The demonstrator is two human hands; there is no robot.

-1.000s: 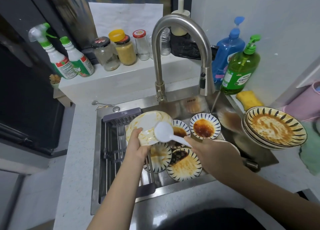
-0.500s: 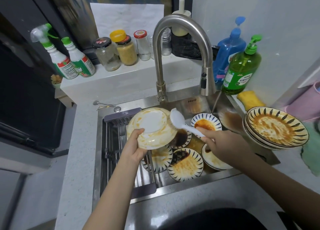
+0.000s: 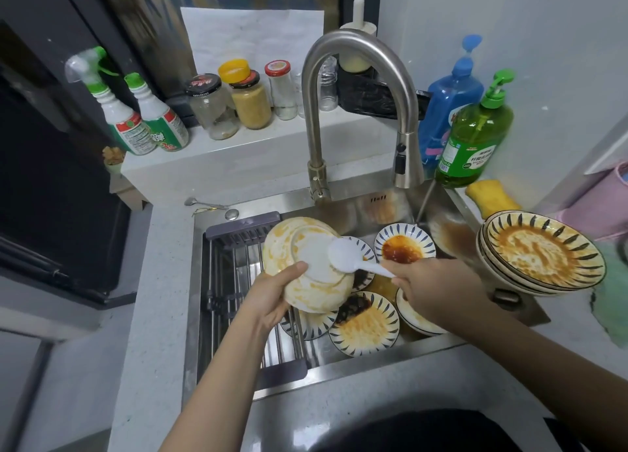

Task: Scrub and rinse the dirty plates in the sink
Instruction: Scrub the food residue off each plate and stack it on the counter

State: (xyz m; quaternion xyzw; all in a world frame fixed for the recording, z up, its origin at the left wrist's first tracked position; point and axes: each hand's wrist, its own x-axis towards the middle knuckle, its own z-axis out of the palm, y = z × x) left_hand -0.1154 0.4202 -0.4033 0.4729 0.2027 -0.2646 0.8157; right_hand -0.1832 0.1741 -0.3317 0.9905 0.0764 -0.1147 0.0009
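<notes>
Steel sink (image 3: 339,366) sunk in pale counter (image 3: 149,315); near rim runs straight across below the forearms. Left third taken by a slatted drying rack (image 3: 238,302), its bars bare. Arched faucet (image 3: 356,111) stands at the back rim, spout hanging over the back right corner, air free beneath it.

Stack of stained plates (image 3: 543,257) sits on the right rim, overhanging the basin edge. Sink floor right of the rack is crowded: four sauce-smeared small plates visible, edges overlapping, one at the back (image 3: 404,247), one at the front (image 3: 363,325); little bare steel between them.

Held plate (image 3: 306,264), underside up and streaked orange, is tilted above the rack's right edge and the floor plates. Left hand (image 3: 272,295) grips its lower left rim, thumb across the underside, other fingers hidden behind. Right hand (image 3: 438,288) curls round the handle of a white brush (image 3: 346,256), whose head touches the plate's foot ring. Yellow sponge (image 3: 489,196) lies on the counter behind the stack.
</notes>
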